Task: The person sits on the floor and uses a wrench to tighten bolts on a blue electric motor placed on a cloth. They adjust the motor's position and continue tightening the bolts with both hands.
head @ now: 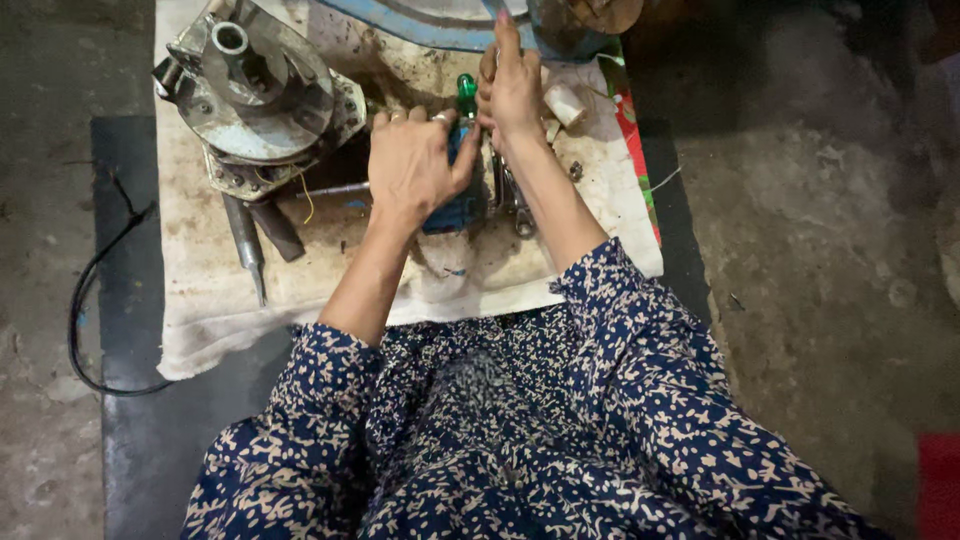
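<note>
- Two hands were seen over a stained white cloth [210, 300] laid on the floor.
- The left hand [412, 165] was closed around a blue block-like part [455, 210] near the cloth's middle.
- The right hand [512, 90] was held half open, fingers extended, against a green-handled screwdriver [466, 92] standing above that part.
- The part was judged rigid, fairly heavy and possibly greasy; it would best be gripped around its sides.
- A round metal motor housing [255, 95] and a steel punch [245, 240] were left just beside the left hand.

Navy floral-print sleeves [640, 340], bare forearms, ring [438, 118] on finger
</note>
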